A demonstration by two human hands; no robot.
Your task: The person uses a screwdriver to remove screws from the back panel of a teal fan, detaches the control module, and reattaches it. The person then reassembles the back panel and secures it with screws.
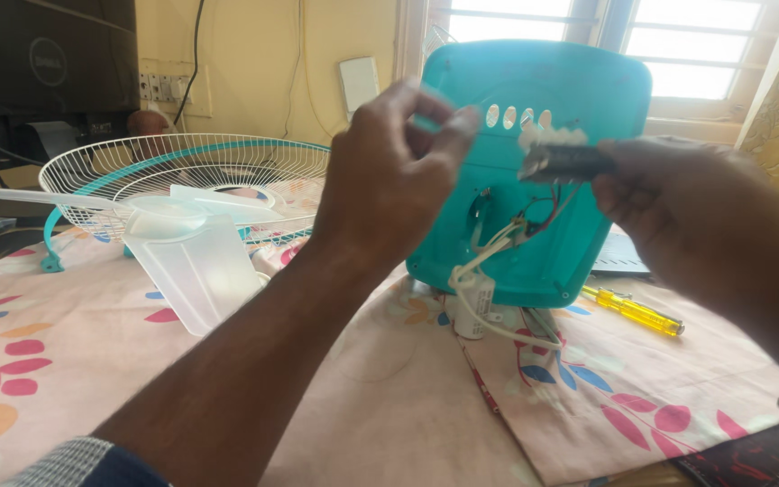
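Observation:
A teal plastic fan base housing (579, 135) stands on its edge on the table, its open underside facing me with wires (520, 230) and a white capacitor (472, 302) hanging out. My left hand (389, 171) pinches a small teal piece near the housing's upper left edge. My right hand (669, 194) holds a dark switch block with white buttons (563, 158) in front of the housing, wires trailing from it.
A clear fan blade (191, 257) and a white-and-teal wire guard (182, 176) lie at the left on the flowered cloth (56, 352). A yellow screwdriver (633, 311) rests at the right. A red pen-like tool (480, 383) lies in front. A dark monitor (42, 63) stands back left.

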